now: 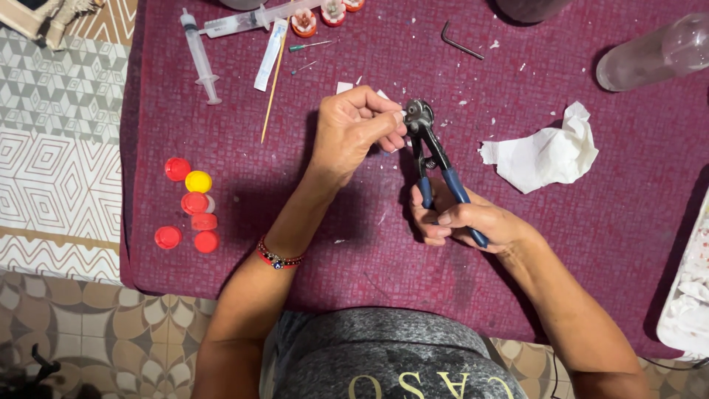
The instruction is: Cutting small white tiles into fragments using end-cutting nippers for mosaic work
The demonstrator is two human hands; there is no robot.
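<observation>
Pliers (432, 159) with blue handles sit over the middle of the purple cloth (561, 251). The right hand (465, 222) has its fingers wrapped tight on the handles. The left hand (354, 129) has its fingertips pinched together on a tiny pale bit at the metal head; I cannot tell what it is. A crumpled tissue (546, 155) lies to the right of the pliers. Caps (190, 207), red and yellow, lie far to the left. Two syringes (221, 37) lie up and left.

Blue-handled nippers (436, 166) stand upright above the maroon cloth, metal head uppermost.
</observation>
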